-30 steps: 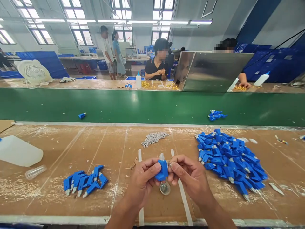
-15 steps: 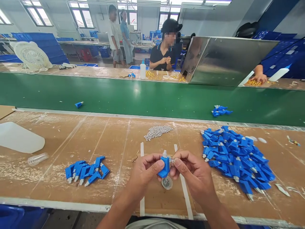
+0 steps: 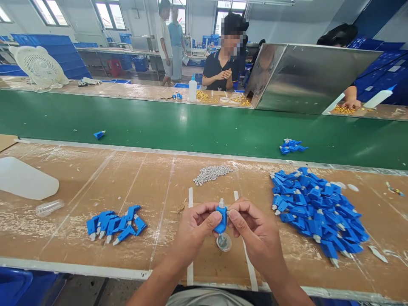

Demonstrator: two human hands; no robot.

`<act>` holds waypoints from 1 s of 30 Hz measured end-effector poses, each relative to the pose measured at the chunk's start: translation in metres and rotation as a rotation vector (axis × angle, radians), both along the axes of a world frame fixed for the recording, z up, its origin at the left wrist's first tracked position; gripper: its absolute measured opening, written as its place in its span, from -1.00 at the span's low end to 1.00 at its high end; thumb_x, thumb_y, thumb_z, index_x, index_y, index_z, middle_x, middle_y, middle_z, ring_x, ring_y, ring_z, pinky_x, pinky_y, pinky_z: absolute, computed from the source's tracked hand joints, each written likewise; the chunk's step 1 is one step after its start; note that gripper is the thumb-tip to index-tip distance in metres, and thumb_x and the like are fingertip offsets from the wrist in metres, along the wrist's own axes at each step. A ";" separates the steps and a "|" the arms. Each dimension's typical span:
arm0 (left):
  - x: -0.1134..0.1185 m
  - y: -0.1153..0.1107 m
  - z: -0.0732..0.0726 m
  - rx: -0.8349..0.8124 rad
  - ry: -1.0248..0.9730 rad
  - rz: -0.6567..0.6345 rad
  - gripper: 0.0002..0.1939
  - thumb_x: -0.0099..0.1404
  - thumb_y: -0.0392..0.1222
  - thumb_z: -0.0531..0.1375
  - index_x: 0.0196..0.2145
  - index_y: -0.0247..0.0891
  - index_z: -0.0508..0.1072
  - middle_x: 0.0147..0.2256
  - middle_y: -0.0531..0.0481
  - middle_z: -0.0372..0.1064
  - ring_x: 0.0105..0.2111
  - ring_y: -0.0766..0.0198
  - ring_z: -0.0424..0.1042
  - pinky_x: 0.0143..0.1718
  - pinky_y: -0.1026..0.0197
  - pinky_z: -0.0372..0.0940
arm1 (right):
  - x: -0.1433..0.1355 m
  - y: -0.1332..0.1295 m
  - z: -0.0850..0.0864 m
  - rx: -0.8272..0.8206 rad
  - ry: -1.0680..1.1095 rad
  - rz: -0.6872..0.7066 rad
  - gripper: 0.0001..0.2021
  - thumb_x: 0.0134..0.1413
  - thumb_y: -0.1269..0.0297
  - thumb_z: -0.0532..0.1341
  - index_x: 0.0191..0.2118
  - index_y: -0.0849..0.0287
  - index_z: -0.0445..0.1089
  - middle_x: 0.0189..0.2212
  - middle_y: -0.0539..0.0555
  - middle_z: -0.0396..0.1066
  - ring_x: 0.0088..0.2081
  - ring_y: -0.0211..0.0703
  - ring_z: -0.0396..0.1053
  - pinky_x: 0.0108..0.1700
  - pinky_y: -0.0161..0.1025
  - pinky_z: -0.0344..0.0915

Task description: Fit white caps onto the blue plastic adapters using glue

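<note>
A blue plastic piece with a pale tip (image 3: 221,217) stands upright between the fingers of my left hand (image 3: 197,225). My right hand (image 3: 255,225) is closed in a pinch against the piece's right side; what its fingertips hold is too small to make out. Just below the piece, a small round clear dish (image 3: 223,242) lies on the table. A large heap of similar blue pieces (image 3: 315,208) is to the right of my hands, and a smaller group (image 3: 116,225) lies to the left. Beyond my hands is a pile of small grey parts (image 3: 212,174).
A green belt (image 3: 191,127) crosses behind the table (image 3: 140,255), carrying several blue pieces (image 3: 292,146) and a single one (image 3: 99,134). At left lie a white bottle (image 3: 27,178) and a clear tube (image 3: 49,208). People are across the belt.
The camera view has shifted slightly. My right fingertips are closer against the blue piece, covering the small pale part seen there before. The blue pieces on the belt have moved slightly left.
</note>
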State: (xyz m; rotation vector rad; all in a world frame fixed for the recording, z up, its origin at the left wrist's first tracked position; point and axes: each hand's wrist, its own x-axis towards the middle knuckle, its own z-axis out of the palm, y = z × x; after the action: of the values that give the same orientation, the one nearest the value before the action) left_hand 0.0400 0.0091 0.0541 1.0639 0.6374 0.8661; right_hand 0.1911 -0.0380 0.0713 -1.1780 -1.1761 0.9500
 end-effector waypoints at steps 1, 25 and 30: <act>0.000 0.000 0.000 0.003 0.004 0.007 -0.71 0.34 -0.06 0.26 -0.10 -0.30 0.60 -0.39 -0.04 0.44 -0.44 0.39 0.30 -0.43 0.36 0.24 | 0.000 0.000 0.000 0.002 -0.012 0.000 -0.82 0.32 0.21 0.21 -0.32 0.12 0.43 -0.47 -0.04 0.34 -0.49 -0.31 0.28 -0.45 -0.41 0.27; 0.001 0.002 0.004 0.094 0.009 -0.059 -0.72 0.38 -0.06 0.20 -0.20 -0.32 0.62 -0.41 0.01 0.29 -0.43 0.36 0.25 -0.38 0.29 0.19 | 0.007 0.004 -0.013 -0.295 0.548 0.134 -0.69 0.02 0.13 0.46 -0.42 0.20 0.38 -0.66 -0.09 0.36 -0.69 -0.46 0.22 -0.67 -0.55 0.15; 0.003 0.000 0.007 0.074 0.007 -0.085 -0.70 0.38 -0.06 0.21 -0.13 -0.31 0.62 -0.38 -0.03 0.35 -0.42 0.34 0.28 -0.36 0.27 0.22 | 0.009 0.001 -0.013 -0.335 0.605 0.109 -0.66 -0.02 0.14 0.49 -0.14 0.16 0.53 -0.64 -0.08 0.38 -0.68 -0.42 0.28 -0.67 -0.54 0.22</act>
State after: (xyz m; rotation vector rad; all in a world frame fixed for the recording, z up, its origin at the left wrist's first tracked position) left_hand 0.0431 0.0093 0.0607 1.1535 0.5656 0.8171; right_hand 0.1999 -0.0372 0.0587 -0.9787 -0.6106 1.5004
